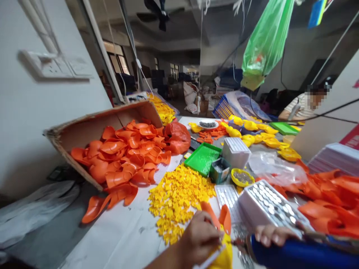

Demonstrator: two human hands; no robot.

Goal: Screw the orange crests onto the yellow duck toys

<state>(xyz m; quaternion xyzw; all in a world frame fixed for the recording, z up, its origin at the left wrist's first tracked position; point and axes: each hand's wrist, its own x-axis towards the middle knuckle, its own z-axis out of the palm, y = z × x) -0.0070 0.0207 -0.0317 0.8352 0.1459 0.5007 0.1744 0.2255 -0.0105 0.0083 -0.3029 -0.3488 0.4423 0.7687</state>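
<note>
Near the bottom centre, my left hand (200, 237) is closed on a yellow piece (224, 256) that has two orange flaps (225, 218) standing up from it. A thin white strip (211, 257) crosses the front of this piece. My right hand (273, 234) is wrapped over a blue power driver (303, 254), whose tip points left and meets the yellow piece's side. Small yellow parts (182, 198) lie heaped just beyond my left hand. A white tray block with round silver discs (272, 201) stands behind my right hand.
A tipped cardboard box (70, 127) spills orange curved parts (123, 157) at left. Farther back are a green tray (203, 158), a yellow bowl (242, 177) and a small dark box (219, 170). More orange parts (333, 198) lie right. A person (301, 104) sits at the back right.
</note>
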